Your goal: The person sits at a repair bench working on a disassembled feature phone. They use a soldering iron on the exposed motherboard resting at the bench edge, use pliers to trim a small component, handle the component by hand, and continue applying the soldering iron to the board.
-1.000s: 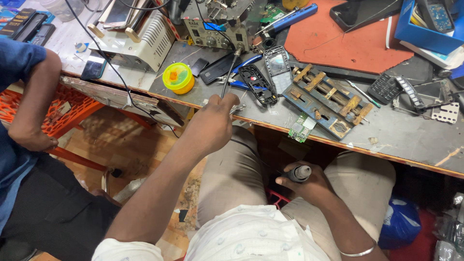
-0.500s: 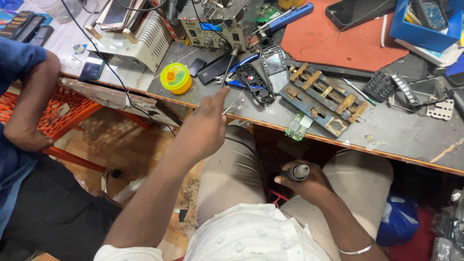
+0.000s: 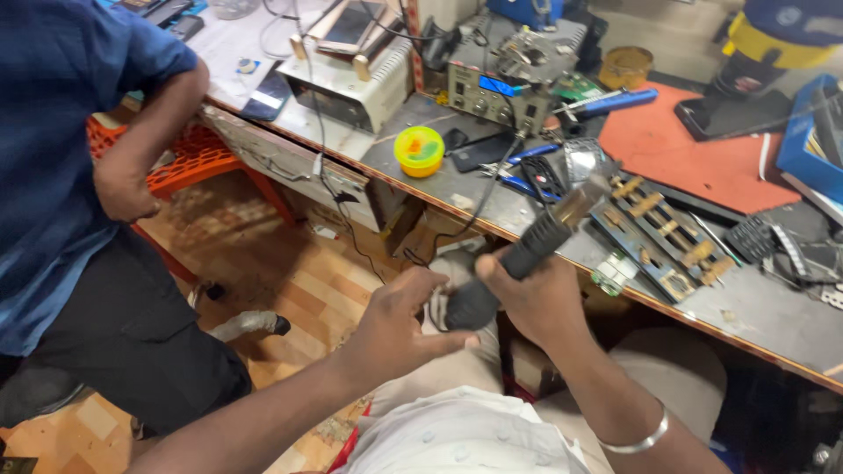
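Step in hand, as I judge it: the black ribbed hot-air wand with a metal nozzle [image 3: 527, 254] is lifted off the lap and being readied, nozzle tilted up toward the bench edge, above the dark grey workbench top [image 3: 755, 307]

Right hand [image 3: 536, 298]: clenched round the lower handle of the wand, fingers wrapped full, thumb on the near side. Firm grasp, no gap showing

Left hand [image 3: 395, 325]: fingers spread and half curled, loose, not gripping anything. Fingertips just beside the butt end of the wand, where the black cable [image 3: 474, 206] comes in; touching or a hair apart, cannot tell

Cable runs up over the bench edge to the grey rework station with a blue display [image 3: 500, 83]

Near the nozzle on the bench: a dark jig with brass-coloured clamps [image 3: 654, 224]; a yellow round tub [image 3: 420, 149] well apart to the left

Next move, judged: steady the butt with the loose hand, mind the cable snagging on the edge

Person in a blue shirt [image 3: 61, 132] stands at left, apart
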Action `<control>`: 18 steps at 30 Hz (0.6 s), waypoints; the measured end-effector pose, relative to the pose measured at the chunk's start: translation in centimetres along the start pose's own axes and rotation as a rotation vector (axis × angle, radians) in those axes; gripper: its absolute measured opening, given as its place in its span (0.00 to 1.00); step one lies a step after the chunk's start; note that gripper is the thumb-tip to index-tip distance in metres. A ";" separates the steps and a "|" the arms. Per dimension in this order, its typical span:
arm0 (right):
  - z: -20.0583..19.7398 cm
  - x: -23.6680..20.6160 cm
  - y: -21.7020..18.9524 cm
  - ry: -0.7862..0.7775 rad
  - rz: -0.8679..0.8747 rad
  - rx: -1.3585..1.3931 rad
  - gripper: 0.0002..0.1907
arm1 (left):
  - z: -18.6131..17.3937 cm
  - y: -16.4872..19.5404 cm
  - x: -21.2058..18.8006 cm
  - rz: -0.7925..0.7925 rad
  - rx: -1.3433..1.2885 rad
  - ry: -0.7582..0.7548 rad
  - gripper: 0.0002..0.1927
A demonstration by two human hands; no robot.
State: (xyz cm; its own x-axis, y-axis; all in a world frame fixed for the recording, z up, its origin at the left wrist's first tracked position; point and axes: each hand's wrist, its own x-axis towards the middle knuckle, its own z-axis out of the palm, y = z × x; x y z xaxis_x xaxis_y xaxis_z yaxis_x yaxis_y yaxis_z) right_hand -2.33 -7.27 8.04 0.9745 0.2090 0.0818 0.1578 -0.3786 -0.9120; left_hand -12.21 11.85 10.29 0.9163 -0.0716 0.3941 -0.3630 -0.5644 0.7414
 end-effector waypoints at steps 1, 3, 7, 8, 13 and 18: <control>1.0 0.9 -1.1 -0.022 0.076 0.013 0.20 | -0.7 -0.2 0.0 -0.011 0.026 0.005 0.33; 3.5 2.6 -2.8 -0.110 0.029 0.227 0.24 | -2.0 -0.5 0.4 -0.041 0.081 0.015 0.34; 6.1 5.3 -4.1 -0.340 0.220 0.481 0.32 | -5.1 -1.5 2.0 -0.218 0.076 0.097 0.25; 6.3 5.6 -3.8 -0.360 0.224 0.509 0.31 | -6.2 -1.9 2.6 -0.175 0.081 0.154 0.25; 6.3 3.8 0.9 -0.473 0.341 0.600 0.30 | -12.0 -4.8 6.6 -0.215 0.340 0.240 0.24; 6.7 0.2 8.1 -0.510 0.514 0.521 0.29 | -13.4 -8.2 12.0 -0.280 0.527 0.149 0.25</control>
State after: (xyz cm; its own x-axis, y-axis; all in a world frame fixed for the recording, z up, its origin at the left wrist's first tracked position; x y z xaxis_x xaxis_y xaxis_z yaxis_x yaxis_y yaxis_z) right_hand -1.88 -4.24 -1.98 0.6954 0.5495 -0.4630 -0.4929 -0.1040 -0.8638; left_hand -0.45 26.62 16.19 0.9173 0.2324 0.3234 0.0552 -0.8784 0.4748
